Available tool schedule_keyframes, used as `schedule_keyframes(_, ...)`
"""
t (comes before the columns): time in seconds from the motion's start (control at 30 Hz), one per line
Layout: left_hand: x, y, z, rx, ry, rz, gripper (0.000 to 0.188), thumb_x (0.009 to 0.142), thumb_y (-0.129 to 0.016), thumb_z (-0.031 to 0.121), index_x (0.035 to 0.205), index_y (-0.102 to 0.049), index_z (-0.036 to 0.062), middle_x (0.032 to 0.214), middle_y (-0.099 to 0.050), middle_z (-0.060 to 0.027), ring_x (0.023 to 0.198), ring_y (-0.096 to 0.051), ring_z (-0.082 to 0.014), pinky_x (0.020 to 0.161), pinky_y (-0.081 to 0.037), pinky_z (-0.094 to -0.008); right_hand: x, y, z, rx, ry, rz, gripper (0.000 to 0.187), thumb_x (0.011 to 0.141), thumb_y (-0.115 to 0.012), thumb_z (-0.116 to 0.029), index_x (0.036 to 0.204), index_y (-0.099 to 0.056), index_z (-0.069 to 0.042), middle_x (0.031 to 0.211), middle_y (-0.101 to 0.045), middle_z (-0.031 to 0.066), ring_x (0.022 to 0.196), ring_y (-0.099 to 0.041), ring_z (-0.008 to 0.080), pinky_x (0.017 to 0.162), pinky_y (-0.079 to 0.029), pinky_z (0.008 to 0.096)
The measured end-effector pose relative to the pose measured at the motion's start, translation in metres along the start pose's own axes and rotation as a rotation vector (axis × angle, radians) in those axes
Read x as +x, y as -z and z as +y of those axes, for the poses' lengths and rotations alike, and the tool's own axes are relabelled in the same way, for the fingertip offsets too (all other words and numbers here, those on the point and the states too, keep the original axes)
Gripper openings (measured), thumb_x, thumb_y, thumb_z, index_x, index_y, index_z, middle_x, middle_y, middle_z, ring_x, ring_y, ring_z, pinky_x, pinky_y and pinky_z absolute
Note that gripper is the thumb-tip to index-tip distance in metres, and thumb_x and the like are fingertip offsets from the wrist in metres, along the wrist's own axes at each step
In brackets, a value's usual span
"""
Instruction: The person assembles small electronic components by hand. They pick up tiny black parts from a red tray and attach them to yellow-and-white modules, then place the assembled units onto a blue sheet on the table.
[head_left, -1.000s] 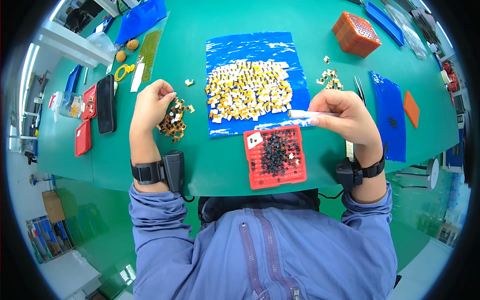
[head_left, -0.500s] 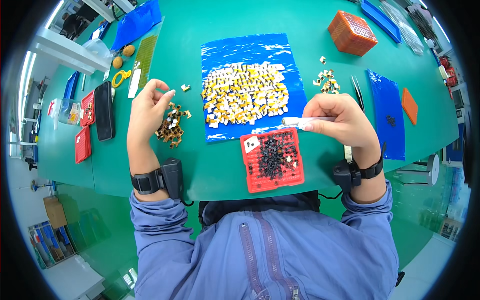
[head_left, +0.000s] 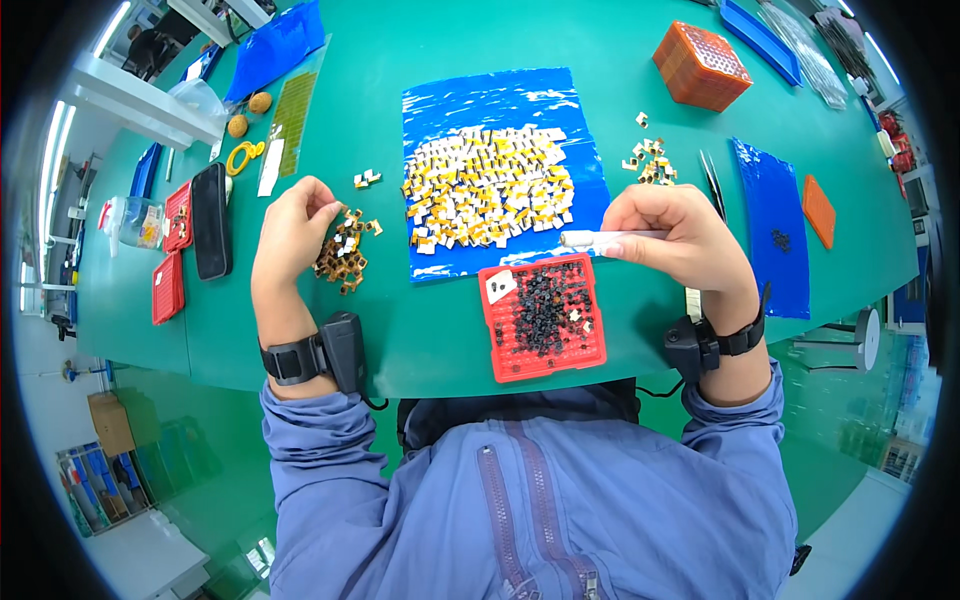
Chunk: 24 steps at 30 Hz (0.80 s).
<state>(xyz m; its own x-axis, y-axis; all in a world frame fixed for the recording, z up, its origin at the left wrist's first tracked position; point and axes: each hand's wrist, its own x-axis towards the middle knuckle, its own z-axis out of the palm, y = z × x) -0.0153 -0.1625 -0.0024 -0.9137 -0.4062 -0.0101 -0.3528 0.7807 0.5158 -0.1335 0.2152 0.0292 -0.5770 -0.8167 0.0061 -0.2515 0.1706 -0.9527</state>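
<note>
My right hand [head_left: 675, 235] grips a white pen-like tool [head_left: 608, 239], its blunt tip pointing left over the lower edge of a blue sheet [head_left: 500, 98]. Many small white-and-yellow bent pieces [head_left: 490, 185] cover that sheet. At the left, my left hand [head_left: 298, 225] has thumb and fingertips pinched together beside a heap of small brown-gold pieces [head_left: 343, 262]; anything between them is too small to make out. A couple of small white pieces [head_left: 367, 179] lie just beyond those fingertips. Below the sheet sits a red tray [head_left: 550, 370] with many small black parts [head_left: 545, 310].
Loose pieces [head_left: 650, 163] and tweezers [head_left: 712, 185] lie beyond my right hand. A stack of orange trays [head_left: 703, 66] stands far right. Another blue sheet [head_left: 770, 230] and an orange block [head_left: 818, 212] are at the right. A black phone [head_left: 210, 222] and red trays [head_left: 167, 287] lie left.
My left hand has drawn back toward me, to the brown-gold heap. Another small white piece now lies by the one beyond it. My right hand holds its tool nearly still.
</note>
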Motion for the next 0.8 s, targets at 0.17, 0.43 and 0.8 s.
schedule_keyframes(0.17, -0.005, 0.0, 0.03, -0.578, -0.158, -0.018, 0.004, 0.087, -0.061, 0.003, 0.091, -0.061, 0.001, 0.079, -0.063, -0.0004, 0.072, -0.055, -0.0046, 0.064, -0.044, -0.02, -0.001, 0.0, -0.003, -0.063, -0.003, -0.035, 0.015, 0.08, -0.073, -0.013, 0.083, -0.062, -0.003, 0.064, -0.055, -0.004, 0.057, -0.045, 0.0015, 0.049, -0.034, 0.0189)
schedule_keyframes(0.43, -0.039, -0.034, 0.093, -1.039, -0.448, -0.499, 0.007, 0.089, -0.06, 0.004, 0.085, -0.058, -0.0003, 0.086, -0.058, -0.0027, 0.08, -0.054, -0.0082, 0.071, -0.044, -0.0233, 0.003, -0.016, -0.001, -0.05, 0.157, -0.101, 0.015, 0.083, -0.071, -0.015, 0.088, -0.067, -0.002, 0.063, -0.058, 0.002, 0.054, -0.047, 0.0057, 0.049, -0.038, 0.0228)
schedule_keyframes(0.8, -0.059, -0.061, 0.11, -1.558, -0.077, -0.68, 0.014, 0.092, -0.057, 0.008, 0.097, -0.063, -0.0043, 0.087, -0.064, -0.0083, 0.075, -0.061, -0.013, 0.067, -0.05, -0.0246, 0.005, -0.027, 0.001, 0.113, 0.02, -0.155, 0.021, 0.093, -0.057, -0.019, 0.088, -0.067, 0.0, 0.06, -0.057, 0.0036, 0.054, -0.049, 0.0082, 0.05, -0.039, 0.0257)
